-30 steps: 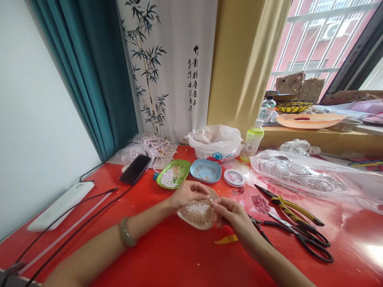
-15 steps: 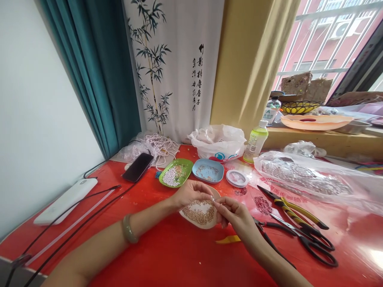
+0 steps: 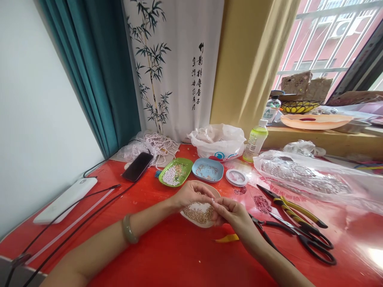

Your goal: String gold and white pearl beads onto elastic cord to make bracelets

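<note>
My left hand [image 3: 194, 195] and my right hand [image 3: 229, 209] meet fingertip to fingertip above a pale plate [image 3: 186, 213] of small gold beads [image 3: 200, 215]. Both are closed in a pinch. Something tiny and whitish is between the fingertips, too small to name. Just behind my hands stand a green tray [image 3: 188, 170] with white beads [image 3: 170, 175] and a blue tray [image 3: 221, 174] holding small metallic bits. A round clear case [image 3: 236, 178] lies to the right of the blue tray.
Scissors [image 3: 311, 243], yellow-black pliers [image 3: 302, 213] and dark-handled pliers [image 3: 260, 225] lie at the right, near red beads [image 3: 262, 204]. A bottle [image 3: 255, 141] and a plastic bag [image 3: 221, 145] stand behind. A phone [image 3: 138, 166], cables and a white power strip [image 3: 66, 200] lie left.
My fingertips have come closer together, and the small whitish thing between them shows less. My right hand has shifted slightly left; the rest of the table looks the same.
</note>
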Demonstrator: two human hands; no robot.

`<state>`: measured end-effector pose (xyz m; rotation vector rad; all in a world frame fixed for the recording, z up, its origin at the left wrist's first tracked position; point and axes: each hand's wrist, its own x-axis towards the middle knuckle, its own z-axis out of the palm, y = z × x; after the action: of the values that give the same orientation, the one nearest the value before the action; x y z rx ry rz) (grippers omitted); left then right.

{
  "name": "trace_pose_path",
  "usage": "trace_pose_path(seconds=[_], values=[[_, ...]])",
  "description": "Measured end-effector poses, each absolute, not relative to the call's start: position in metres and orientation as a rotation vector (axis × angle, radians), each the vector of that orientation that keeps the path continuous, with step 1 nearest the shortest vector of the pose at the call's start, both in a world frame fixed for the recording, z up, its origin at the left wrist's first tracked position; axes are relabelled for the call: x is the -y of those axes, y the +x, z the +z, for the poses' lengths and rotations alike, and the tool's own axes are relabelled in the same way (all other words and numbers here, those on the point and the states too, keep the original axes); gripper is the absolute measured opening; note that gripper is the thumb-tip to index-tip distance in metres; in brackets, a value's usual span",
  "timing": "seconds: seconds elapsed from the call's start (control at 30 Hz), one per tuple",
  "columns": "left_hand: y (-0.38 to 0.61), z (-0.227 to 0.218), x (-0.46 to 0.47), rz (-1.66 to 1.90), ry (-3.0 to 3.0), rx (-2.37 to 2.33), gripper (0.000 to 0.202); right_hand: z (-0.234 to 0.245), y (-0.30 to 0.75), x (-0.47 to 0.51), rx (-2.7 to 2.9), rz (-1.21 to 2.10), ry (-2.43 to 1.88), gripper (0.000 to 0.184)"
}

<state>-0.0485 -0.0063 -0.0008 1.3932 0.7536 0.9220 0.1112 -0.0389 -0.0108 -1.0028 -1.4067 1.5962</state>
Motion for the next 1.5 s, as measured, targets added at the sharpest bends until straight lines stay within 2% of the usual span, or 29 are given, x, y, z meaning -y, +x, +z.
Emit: trace_pose_path(seconds=[0.37,0.7,0.87,1.1,1.5], values=[[-0.047,0.002,0.01,0.951,1.458,-0.675,0.015,-0.009,0.112,0.042,1.183,1.819,-0.892,0.028],[-0.046,0.002,0.011,0.985,1.55,-0.817,0.016,-0.008,0.114,0.043,1.193,1.836,-0.933,0.023],[-0.052,0.002,0.004,1.199,1.268,-0.947,0.021,-0.006,0.115,0.043,1.171,1.849,-0.997,0.018],[-0.081,0.008,-0.019,1.544,0.915,-0.984,0.019,-0.004,0.117,0.044,1.2,1.928,-0.942,0.019],[-0.101,0.012,-0.034,1.727,0.703,-0.971,0.018,-0.001,0.119,0.045,1.148,2.024,-0.891,0.018]])
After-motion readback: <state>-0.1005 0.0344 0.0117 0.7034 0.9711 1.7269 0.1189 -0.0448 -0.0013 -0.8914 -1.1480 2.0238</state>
